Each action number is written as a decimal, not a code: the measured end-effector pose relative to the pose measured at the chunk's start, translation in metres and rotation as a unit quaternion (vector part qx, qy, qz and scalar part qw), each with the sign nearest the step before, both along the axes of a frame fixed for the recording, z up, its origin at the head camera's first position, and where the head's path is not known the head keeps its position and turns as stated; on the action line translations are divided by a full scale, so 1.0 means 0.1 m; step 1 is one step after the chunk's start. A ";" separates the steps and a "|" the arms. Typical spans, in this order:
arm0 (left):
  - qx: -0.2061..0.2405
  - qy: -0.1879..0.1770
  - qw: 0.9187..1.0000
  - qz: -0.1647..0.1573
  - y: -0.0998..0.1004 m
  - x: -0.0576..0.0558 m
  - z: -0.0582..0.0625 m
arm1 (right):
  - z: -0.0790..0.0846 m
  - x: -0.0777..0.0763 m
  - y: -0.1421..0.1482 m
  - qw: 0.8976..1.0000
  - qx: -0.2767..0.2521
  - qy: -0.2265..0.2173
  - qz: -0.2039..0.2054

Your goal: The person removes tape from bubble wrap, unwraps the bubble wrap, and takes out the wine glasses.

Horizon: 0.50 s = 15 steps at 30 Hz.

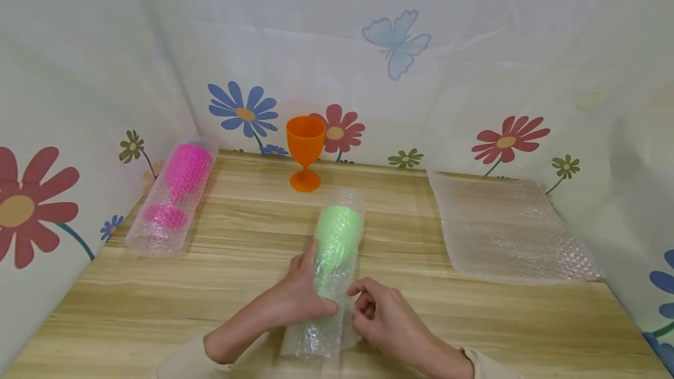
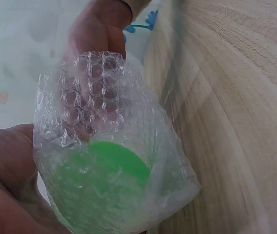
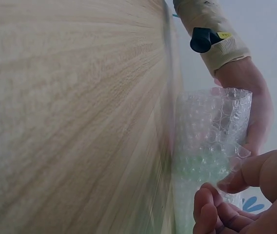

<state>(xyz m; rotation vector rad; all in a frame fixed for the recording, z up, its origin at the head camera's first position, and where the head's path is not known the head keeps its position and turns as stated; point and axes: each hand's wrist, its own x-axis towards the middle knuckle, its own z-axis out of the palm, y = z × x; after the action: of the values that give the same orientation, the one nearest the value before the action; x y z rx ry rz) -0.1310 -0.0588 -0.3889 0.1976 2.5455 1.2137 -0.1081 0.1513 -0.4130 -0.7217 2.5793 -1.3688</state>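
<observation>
A green goblet (image 1: 338, 230) lies on the table inside a roll of bubble wrap (image 1: 316, 338), its bowl pointing away from me. My left hand (image 1: 297, 297) grips the roll from the left, thumb across the top. In the left wrist view the green foot (image 2: 121, 161) shows through the open end of the wrap. On the roll's right side, my right hand (image 1: 387, 317) has its fingers curled and pinches the wrap's loose edge between thumb and index finger. The right wrist view shows these fingertips (image 3: 226, 184) close against the wrap.
A pink goblet (image 1: 186, 171) rolled in bubble wrap lies at the left. An orange goblet (image 1: 305, 145) stands unwrapped at the back. One flat bubble wrap sheet (image 1: 495, 233) is spread at the right. Flower-printed curtains (image 1: 295, 57) border the wooden table (image 1: 253, 215).
</observation>
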 end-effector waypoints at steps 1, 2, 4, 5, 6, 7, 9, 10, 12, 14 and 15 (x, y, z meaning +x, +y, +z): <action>-0.001 -0.002 1.000 0.001 0.00 0.00 0.01 | 0.00 0.00 0.00 1.000 0.001 -0.001 -0.002; -0.002 -0.003 1.000 0.002 -0.01 0.00 0.01 | 0.00 0.01 0.01 1.000 0.001 -0.002 -0.004; -0.005 -0.005 1.000 0.003 -0.01 0.00 0.01 | 0.00 0.01 0.01 1.000 0.003 -0.005 -0.006; -0.005 -0.006 1.000 0.002 -0.02 0.00 0.01 | 0.00 0.01 0.01 1.000 0.004 -0.005 -0.007; -0.003 -0.006 1.000 0.002 -0.02 -0.01 0.01 | 0.00 0.01 0.01 1.000 0.005 -0.008 -0.008; -0.001 -0.007 1.000 0.001 -0.02 -0.01 0.01 | 0.00 0.01 0.01 1.000 0.006 -0.011 -0.009; 0.005 -0.008 1.000 -0.001 -0.02 -0.01 0.00 | 0.01 0.01 0.01 1.000 0.010 -0.014 -0.011; 0.009 -0.008 1.000 -0.002 -0.02 0.00 0.00 | 0.01 0.01 0.00 1.000 0.011 -0.016 -0.012; 0.016 -0.009 1.000 -0.003 -0.01 0.00 0.00 | 0.01 0.02 0.00 1.000 0.016 -0.014 -0.014; 0.020 -0.009 1.000 -0.004 -0.01 0.01 0.00 | 0.01 0.01 -0.01 1.000 0.025 0.003 -0.016; 0.021 -0.007 1.000 -0.005 -0.01 0.01 0.00 | 0.01 0.01 -0.02 0.999 0.032 0.016 -0.017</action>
<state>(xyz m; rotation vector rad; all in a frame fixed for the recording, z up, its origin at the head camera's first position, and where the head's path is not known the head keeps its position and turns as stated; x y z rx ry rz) -0.1297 -0.0600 -0.3888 0.2094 2.5054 1.2615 -0.1071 0.1493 -0.4120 -0.6980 2.6575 -1.2888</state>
